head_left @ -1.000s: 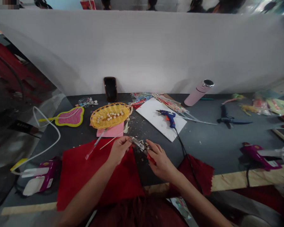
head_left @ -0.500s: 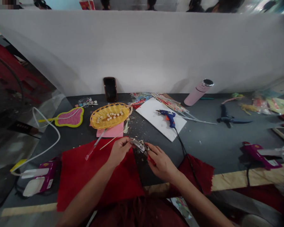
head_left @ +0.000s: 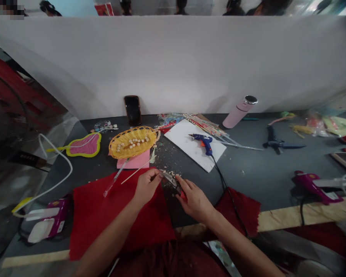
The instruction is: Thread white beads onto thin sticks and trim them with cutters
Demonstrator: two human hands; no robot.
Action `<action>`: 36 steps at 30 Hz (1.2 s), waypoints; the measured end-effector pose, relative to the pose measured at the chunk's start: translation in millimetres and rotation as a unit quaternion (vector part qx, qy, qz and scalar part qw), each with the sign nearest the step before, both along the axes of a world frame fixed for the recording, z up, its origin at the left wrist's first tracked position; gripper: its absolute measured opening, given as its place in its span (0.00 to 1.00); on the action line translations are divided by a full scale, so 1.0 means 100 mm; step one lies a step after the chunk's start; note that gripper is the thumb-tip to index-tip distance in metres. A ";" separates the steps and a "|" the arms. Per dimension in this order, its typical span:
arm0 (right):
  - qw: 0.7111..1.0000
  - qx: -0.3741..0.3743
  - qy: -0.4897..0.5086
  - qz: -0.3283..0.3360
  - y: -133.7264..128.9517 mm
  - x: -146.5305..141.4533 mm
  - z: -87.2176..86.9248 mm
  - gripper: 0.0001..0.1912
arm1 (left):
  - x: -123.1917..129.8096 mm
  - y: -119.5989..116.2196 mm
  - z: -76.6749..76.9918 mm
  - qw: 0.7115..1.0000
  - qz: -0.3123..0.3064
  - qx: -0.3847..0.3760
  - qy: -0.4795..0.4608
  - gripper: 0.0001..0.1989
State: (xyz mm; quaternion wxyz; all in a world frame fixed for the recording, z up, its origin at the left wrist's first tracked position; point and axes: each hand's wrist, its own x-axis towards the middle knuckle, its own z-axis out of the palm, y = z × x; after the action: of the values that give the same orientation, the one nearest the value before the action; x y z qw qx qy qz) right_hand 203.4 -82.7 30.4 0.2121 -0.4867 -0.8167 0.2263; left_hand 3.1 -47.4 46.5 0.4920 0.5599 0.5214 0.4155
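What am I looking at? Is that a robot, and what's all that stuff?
No robot here! These are a person's two bare hands. Every picture comes from one camera on that person's head, looking forward and down.

The right hand holds pliers with red handles. The fingers of the left hand pinch together by the pliers' tip; anything between them is too small to tell.

On the dark table are a yellow basket with little pale bits in it, a red cloth, and a blue glue gun on a white board. At the back are a phone and a pink bottle.
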 end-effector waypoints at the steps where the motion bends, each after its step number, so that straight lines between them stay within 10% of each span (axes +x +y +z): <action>1: 1.000 -0.007 -0.008 0.002 0.00 0.00 0.01 0.31 | 0.00 -0.01 0.00 1.000 0.000 0.001 0.003 0.11; 22: 0.998 -0.031 -0.031 0.036 -0.01 -0.01 0.06 0.33 | -0.04 -0.02 0.08 0.964 -0.067 -0.196 -0.166 0.14; 36: 0.998 -0.040 -0.053 -0.004 0.01 -0.01 0.07 0.30 | -0.05 -0.07 -0.05 0.997 0.009 -0.064 -0.035 0.11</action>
State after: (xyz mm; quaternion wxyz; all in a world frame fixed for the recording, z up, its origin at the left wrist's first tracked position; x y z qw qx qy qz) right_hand 202.4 -81.6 37.2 0.1502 -0.5089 -0.8152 0.2320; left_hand -1.5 -54.3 41.2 0.5407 0.5078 0.5344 0.4052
